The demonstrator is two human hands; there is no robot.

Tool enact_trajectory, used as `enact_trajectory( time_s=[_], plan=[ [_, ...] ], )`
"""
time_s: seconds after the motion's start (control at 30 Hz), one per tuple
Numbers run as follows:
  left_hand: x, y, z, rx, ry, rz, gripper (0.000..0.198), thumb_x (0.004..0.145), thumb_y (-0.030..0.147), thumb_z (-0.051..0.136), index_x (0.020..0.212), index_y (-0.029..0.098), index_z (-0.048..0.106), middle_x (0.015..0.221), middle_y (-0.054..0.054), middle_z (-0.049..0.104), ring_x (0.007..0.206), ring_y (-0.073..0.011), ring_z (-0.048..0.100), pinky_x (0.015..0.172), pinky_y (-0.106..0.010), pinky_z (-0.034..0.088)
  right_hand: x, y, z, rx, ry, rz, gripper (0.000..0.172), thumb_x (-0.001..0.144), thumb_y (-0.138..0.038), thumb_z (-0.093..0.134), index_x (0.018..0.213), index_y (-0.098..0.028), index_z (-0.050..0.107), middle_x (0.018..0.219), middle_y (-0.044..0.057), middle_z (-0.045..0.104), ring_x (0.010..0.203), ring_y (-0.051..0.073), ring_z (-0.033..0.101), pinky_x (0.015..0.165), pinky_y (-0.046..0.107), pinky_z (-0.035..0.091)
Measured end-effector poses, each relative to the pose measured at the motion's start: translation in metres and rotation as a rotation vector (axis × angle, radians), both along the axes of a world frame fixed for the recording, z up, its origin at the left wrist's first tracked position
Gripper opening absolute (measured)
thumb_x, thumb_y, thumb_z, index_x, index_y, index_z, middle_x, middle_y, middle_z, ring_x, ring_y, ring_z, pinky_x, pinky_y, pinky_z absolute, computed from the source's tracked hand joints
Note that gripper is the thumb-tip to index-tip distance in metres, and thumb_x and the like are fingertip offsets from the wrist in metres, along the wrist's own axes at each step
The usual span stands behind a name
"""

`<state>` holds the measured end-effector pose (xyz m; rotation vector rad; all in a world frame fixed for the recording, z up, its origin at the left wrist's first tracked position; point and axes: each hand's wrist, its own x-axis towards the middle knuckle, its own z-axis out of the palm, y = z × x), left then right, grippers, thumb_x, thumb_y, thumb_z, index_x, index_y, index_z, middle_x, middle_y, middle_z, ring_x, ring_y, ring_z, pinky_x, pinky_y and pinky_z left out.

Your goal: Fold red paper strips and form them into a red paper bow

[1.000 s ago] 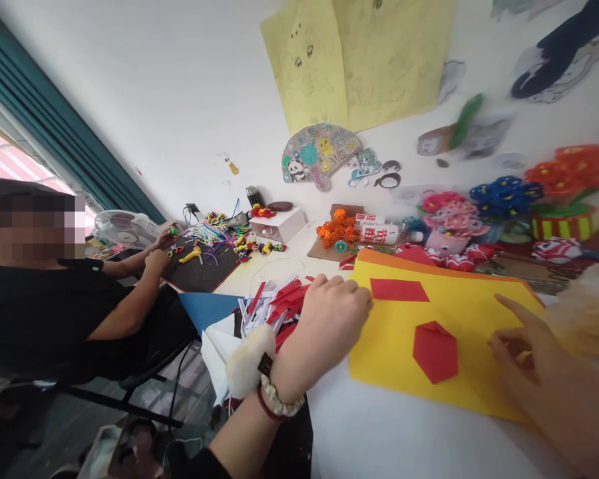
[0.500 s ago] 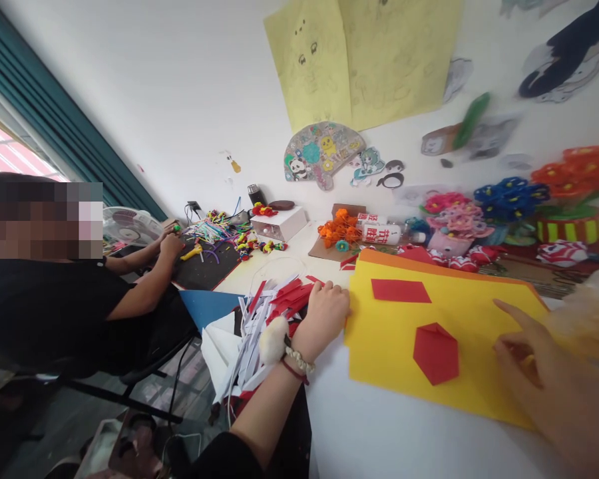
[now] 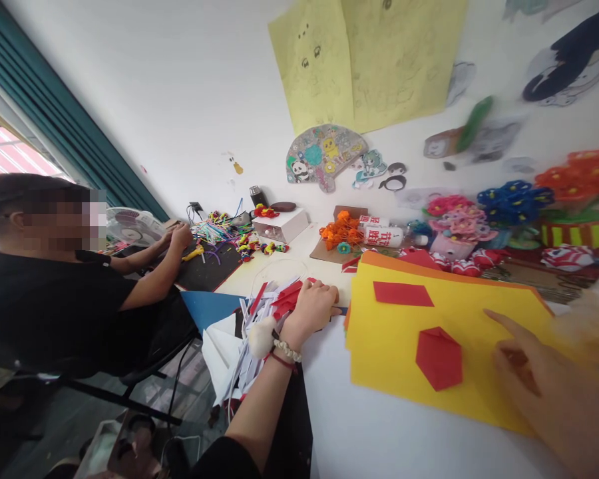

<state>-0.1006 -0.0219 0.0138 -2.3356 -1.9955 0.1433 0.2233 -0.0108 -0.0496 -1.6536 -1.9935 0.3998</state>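
Note:
My left hand (image 3: 313, 307) has its fingers curled and bent down at the white table edge, beside a heap of red and white paper strips (image 3: 285, 301). What is in its fingers, if anything, is hidden. To its right lies a stack of yellow paper sheets (image 3: 379, 346) with orange ones beneath. On top of the stack are a red paper rectangle (image 3: 403, 294) and a folded red paper piece (image 3: 439, 359) with pointed ends. My right hand (image 3: 544, 379) is over the right part of the yellow sheets, index finger stretched out, the other fingers bent; nothing shows in it.
A person in black (image 3: 54, 293) sits at the left, both hands over a dark mat (image 3: 209, 269) with colourful pipe cleaners (image 3: 217, 229). Along the wall stand a white box (image 3: 280, 225), a plastic bottle (image 3: 387, 236), orange flowers (image 3: 340, 228) and a pink flower pot (image 3: 454, 245).
My left hand has moved left, away from the edge of the yellow sheets towards the strips. My right hand stays over the sheets, its index finger slightly further left.

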Motion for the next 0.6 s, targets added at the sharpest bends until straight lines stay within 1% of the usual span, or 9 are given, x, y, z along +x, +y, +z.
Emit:
enact_trajectory(
  time_s=[0.1,0.17,0.23,0.33,0.47,0.6],
  plan=[
    [-0.0001,0.0012,-0.0012,-0.012,-0.021,0.015,0.020,0.086,0.036,0.060,0.095,0.019,0.057,0.095,-0.006,0.067,0.099,-0.0222,0.054,0.080,-0.033,0.031,-0.0023,-0.0026,0.0021,-0.014,-0.005,0.004,0.057,0.085,-0.046,0.028,0.138,-0.028,0.039,0.089,0.007,0.067,0.080,0.029,0.067,0.067,0.041,0.051],
    [-0.0006,0.0022,-0.0017,-0.020,-0.033,0.024,0.019,0.086,0.036,0.059,0.094,0.018,0.058,0.094,-0.006,0.067,0.099,-0.0221,0.054,0.081,-0.034,0.031,-0.0022,-0.0021,0.0017,-0.020,-0.013,0.003,0.057,0.086,-0.046,0.027,0.138,-0.028,0.040,0.090,0.007,0.067,0.081,0.029,0.067,0.066,0.041,0.051],
    [-0.0016,0.0032,-0.0020,-0.032,-0.044,0.025,0.017,0.086,0.035,0.059,0.090,0.018,0.059,0.094,-0.005,0.067,0.099,-0.0219,0.053,0.082,-0.034,0.030,-0.0011,-0.0006,0.0000,-0.022,-0.020,0.011,0.056,0.086,-0.045,0.027,0.139,-0.028,0.038,0.093,0.007,0.067,0.083,0.029,0.067,0.065,0.041,0.051],
    [-0.0024,0.0044,-0.0018,-0.052,-0.057,0.023,0.013,0.086,0.032,0.059,0.084,0.018,0.060,0.096,-0.005,0.067,0.100,-0.0216,0.053,0.082,-0.034,0.031,0.0006,0.0015,-0.0028,-0.034,-0.011,0.034,0.054,0.088,-0.044,0.027,0.140,-0.030,0.036,0.097,0.007,0.067,0.087,0.029,0.067,0.068,0.042,0.051],
    [0.0011,0.0053,0.0006,-0.062,-0.064,0.036,0.010,0.085,0.028,0.059,0.084,0.018,0.059,0.097,-0.006,0.066,0.100,-0.0222,0.052,0.082,-0.035,0.031,0.0002,0.0014,-0.0023,-0.044,0.004,0.040,0.053,0.089,-0.043,0.027,0.139,-0.031,0.036,0.097,0.007,0.067,0.089,0.028,0.067,0.073,0.043,0.051],
    [0.0066,0.0055,0.0044,-0.067,-0.059,0.064,0.009,0.084,0.025,0.057,0.083,0.017,0.059,0.091,-0.008,0.066,0.096,-0.0232,0.054,0.083,-0.036,0.032,-0.0022,-0.0012,-0.0007,-0.045,0.006,0.035,0.053,0.088,-0.043,0.027,0.139,-0.030,0.037,0.095,0.007,0.067,0.090,0.029,0.066,0.074,0.043,0.051]
  ],
)
